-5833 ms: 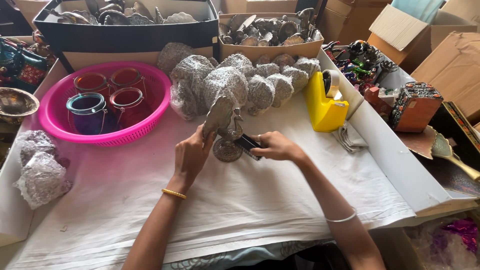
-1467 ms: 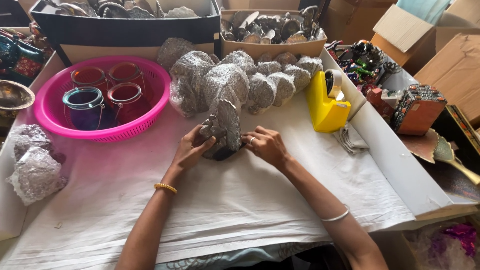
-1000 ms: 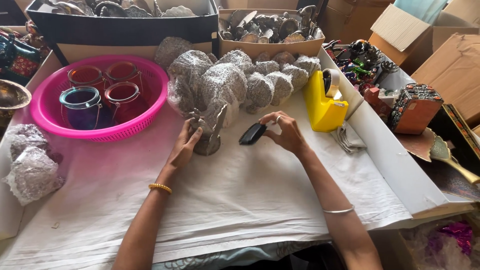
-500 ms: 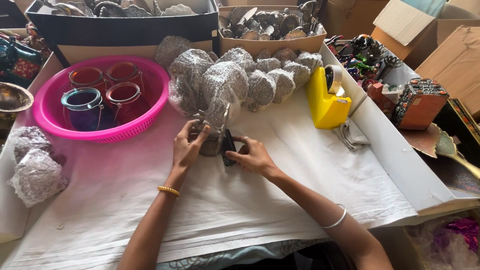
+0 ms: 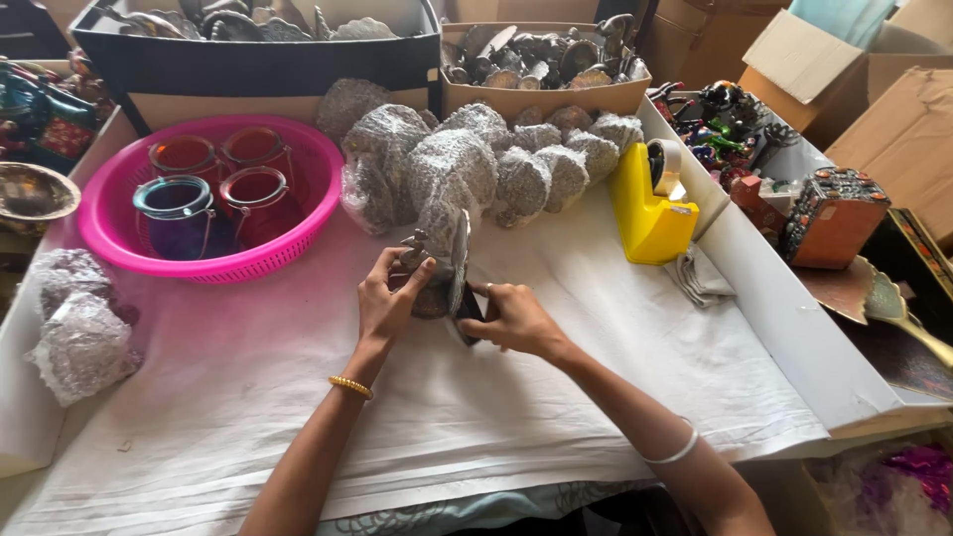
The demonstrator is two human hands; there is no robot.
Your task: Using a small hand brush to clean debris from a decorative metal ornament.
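Note:
A grey metal peacock figurine (image 5: 447,253) stands on the white cloth (image 5: 476,397) at the table's middle. My left hand (image 5: 385,298) grips its front and base. My right hand (image 5: 514,318) holds a small black brush (image 5: 467,308) pressed against the back of the figurine's fanned tail. Both hands are close together, on either side of the figurine.
Bubble-wrapped bundles (image 5: 467,159) are piled behind the figurine. A pink basket (image 5: 298,233) with coloured glass jars sits at the left, a yellow tape dispenser (image 5: 645,213) at the right. Boxes of metal figurines (image 5: 541,60) line the back. More wrapped bundles (image 5: 74,328) lie far left.
The figurine was turned and tilted in my left hand. My right hand lifted the brush away to the right, then brought it back against the tail.

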